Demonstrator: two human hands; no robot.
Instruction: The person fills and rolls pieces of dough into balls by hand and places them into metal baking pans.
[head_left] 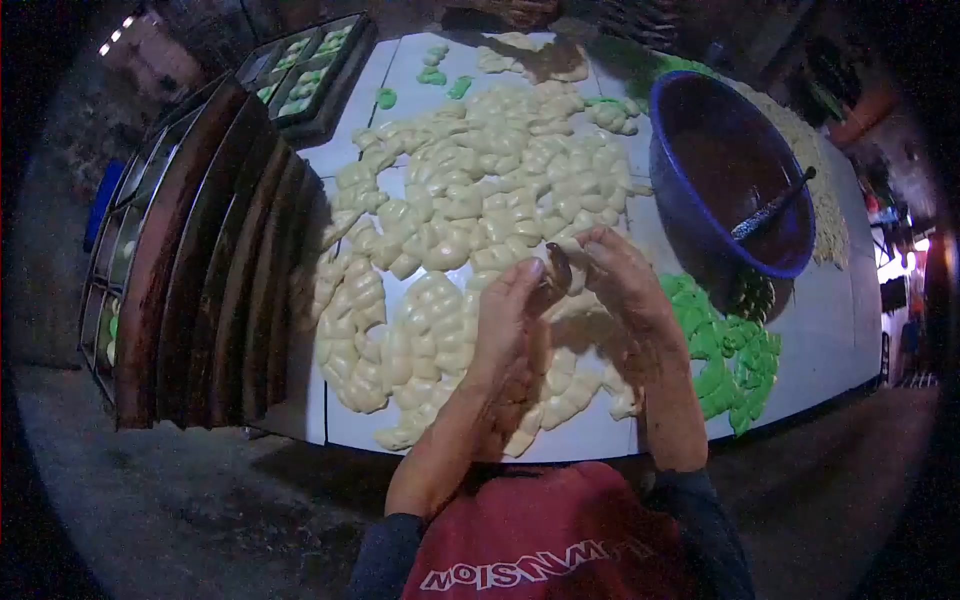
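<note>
Over the table, both my hands work on one small piece of pale dough with a dark brown lump of filling showing on it. My left hand pinches it from the left with thumb and fingertips. From the other side, my right hand grips it with bent fingers, partly hiding it. Below and beyond them, many cream-coloured dough pieces lie close together. Green dough pieces lie to the right of my right hand.
A big blue basin of brown filling stands at the right, with a dark-handled utensil leaning inside. Several wooden trays stand on edge at the left. Another tray holding green and white pieces sits behind them. The white table has its near edge by my body.
</note>
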